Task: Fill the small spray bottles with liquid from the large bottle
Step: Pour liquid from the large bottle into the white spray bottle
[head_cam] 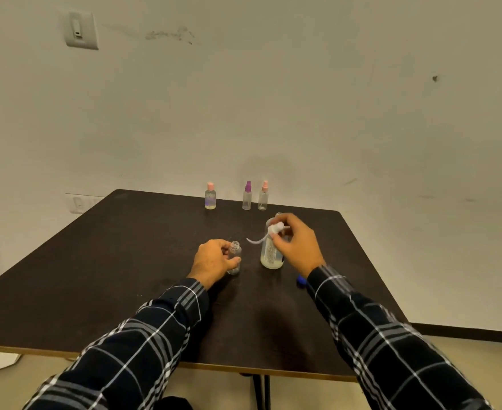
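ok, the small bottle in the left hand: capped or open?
Open. The small bottle shows a bare neck, no spray top; the left hand grips it upright on the table. Fill level: cannot tell.

The person's wearing a long-sleeved checked shirt, dark navy going on black. The left sleeve (143, 335) and right sleeve (392, 335) both have thin white lines crossing into big windowpane squares, plus wider grey bands alongside some of them. The left cuff (189, 291) has a cluster of grey stripes at the wrist, and the right cuff (326, 276) has white and grey lines too. The left hand (214, 260) and right hand (298, 244) are bare past the cuffs.
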